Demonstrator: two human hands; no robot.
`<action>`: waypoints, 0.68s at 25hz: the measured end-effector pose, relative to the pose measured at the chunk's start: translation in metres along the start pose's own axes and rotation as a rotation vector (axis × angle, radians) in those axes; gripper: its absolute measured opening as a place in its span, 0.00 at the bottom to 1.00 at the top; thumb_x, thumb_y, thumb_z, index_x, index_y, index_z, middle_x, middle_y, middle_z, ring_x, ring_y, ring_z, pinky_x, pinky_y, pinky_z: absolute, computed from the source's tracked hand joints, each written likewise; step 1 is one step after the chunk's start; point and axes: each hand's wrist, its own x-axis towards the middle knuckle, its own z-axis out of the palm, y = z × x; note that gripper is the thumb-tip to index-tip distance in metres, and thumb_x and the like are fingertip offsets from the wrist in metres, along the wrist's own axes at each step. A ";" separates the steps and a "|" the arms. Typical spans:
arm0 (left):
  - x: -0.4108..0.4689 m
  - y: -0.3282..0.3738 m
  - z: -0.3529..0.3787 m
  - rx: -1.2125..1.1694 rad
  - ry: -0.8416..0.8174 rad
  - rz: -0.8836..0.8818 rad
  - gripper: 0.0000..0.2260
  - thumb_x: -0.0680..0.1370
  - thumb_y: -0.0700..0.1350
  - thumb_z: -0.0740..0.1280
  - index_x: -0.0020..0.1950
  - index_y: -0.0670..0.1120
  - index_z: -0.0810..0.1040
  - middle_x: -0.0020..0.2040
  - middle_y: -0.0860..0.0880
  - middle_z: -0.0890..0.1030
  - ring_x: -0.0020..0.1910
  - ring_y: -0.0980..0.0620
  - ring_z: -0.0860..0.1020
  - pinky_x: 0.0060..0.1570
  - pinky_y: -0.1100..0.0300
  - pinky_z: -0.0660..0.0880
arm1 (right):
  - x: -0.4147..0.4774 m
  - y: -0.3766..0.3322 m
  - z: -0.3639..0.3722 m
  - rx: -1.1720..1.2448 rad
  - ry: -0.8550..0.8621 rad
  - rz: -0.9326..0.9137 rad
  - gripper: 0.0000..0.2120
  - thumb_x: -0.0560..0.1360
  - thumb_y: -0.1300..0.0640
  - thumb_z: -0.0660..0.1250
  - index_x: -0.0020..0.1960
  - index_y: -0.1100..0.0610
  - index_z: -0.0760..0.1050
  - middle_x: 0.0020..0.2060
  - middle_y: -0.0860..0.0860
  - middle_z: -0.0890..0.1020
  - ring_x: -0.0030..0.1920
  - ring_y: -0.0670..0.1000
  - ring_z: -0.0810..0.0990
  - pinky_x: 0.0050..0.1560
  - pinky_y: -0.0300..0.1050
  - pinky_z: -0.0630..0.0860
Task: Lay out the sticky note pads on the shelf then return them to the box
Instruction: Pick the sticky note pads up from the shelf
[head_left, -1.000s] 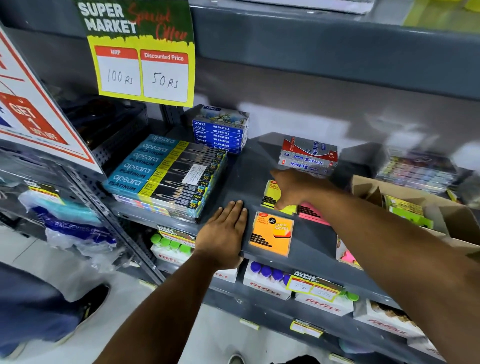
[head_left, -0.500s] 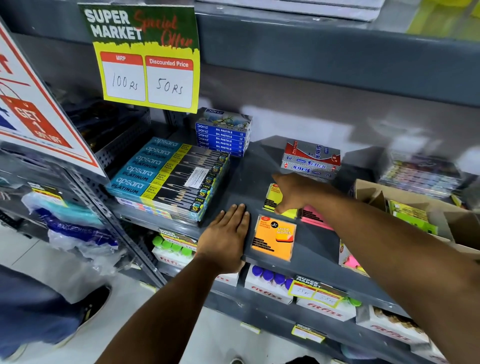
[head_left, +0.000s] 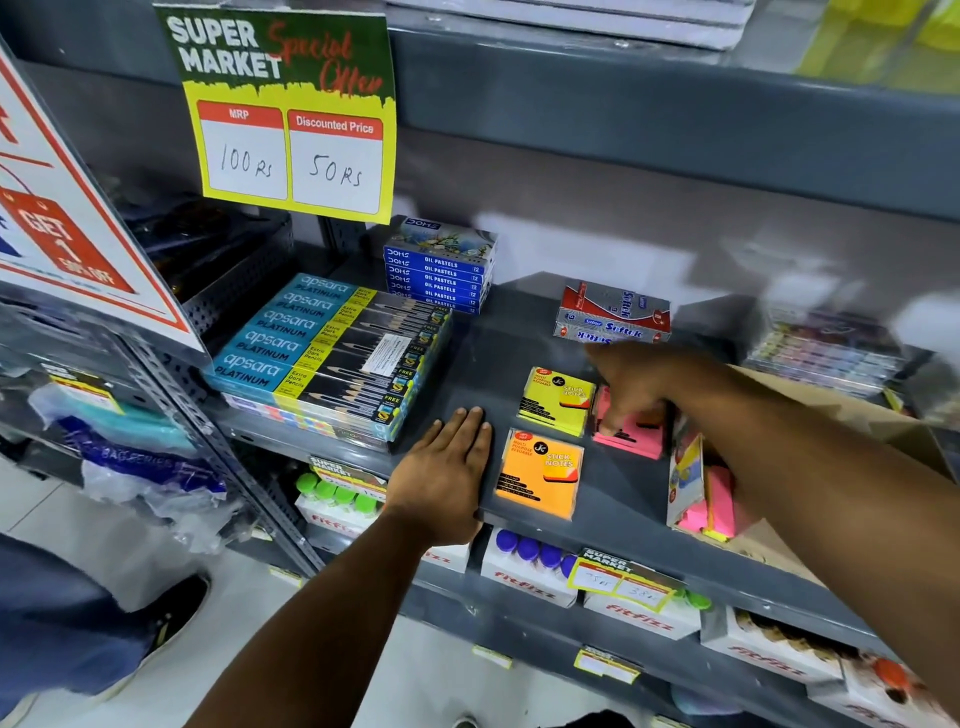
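Three sticky note pads lie on the grey shelf (head_left: 613, 499): an orange pad (head_left: 540, 473) near the front edge, a yellow pad (head_left: 556, 400) behind it, and a pink pad (head_left: 631, 434) to the right. My right hand (head_left: 631, 387) rests on the pink pad, fingers curled down onto its top. My left hand (head_left: 447, 467) lies flat and open on the shelf edge, just left of the orange pad. A cardboard box (head_left: 810, 415) stands at the right, partly hidden by my right forearm; more pink pads (head_left: 719, 501) sit in a small carton beside it.
Apsara pencil boxes (head_left: 332, 353) are stacked at the left, oil pastel boxes (head_left: 439, 273) behind them, Softek boxes (head_left: 613, 314) at the back. A price sign (head_left: 288, 111) hangs above. Bottles in cartons (head_left: 530, 566) fill the lower shelf. A person's leg (head_left: 78, 623) stands lower left.
My right hand has shifted right from the yellow pad onto the pink pad. The yellow pad now shows fully. My left hand has stayed flat on the shelf.
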 end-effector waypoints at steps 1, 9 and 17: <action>0.000 0.000 0.000 -0.005 0.006 0.002 0.45 0.70 0.58 0.64 0.77 0.42 0.42 0.78 0.42 0.44 0.76 0.45 0.43 0.75 0.50 0.44 | -0.006 0.004 0.005 -0.042 -0.032 0.036 0.42 0.62 0.52 0.82 0.69 0.57 0.65 0.61 0.56 0.79 0.54 0.57 0.79 0.53 0.49 0.77; 0.001 0.000 -0.002 0.001 -0.005 0.006 0.45 0.69 0.60 0.61 0.77 0.42 0.43 0.78 0.41 0.44 0.76 0.44 0.43 0.73 0.50 0.41 | -0.012 0.014 0.036 -0.005 0.004 0.096 0.34 0.63 0.54 0.82 0.61 0.54 0.67 0.53 0.53 0.79 0.47 0.53 0.76 0.46 0.46 0.74; 0.000 0.001 -0.002 0.000 -0.008 -0.004 0.45 0.71 0.59 0.63 0.77 0.42 0.41 0.78 0.42 0.42 0.76 0.45 0.42 0.75 0.50 0.43 | -0.005 0.004 -0.008 0.011 0.106 0.018 0.44 0.64 0.52 0.80 0.73 0.56 0.62 0.62 0.57 0.78 0.54 0.57 0.78 0.52 0.49 0.77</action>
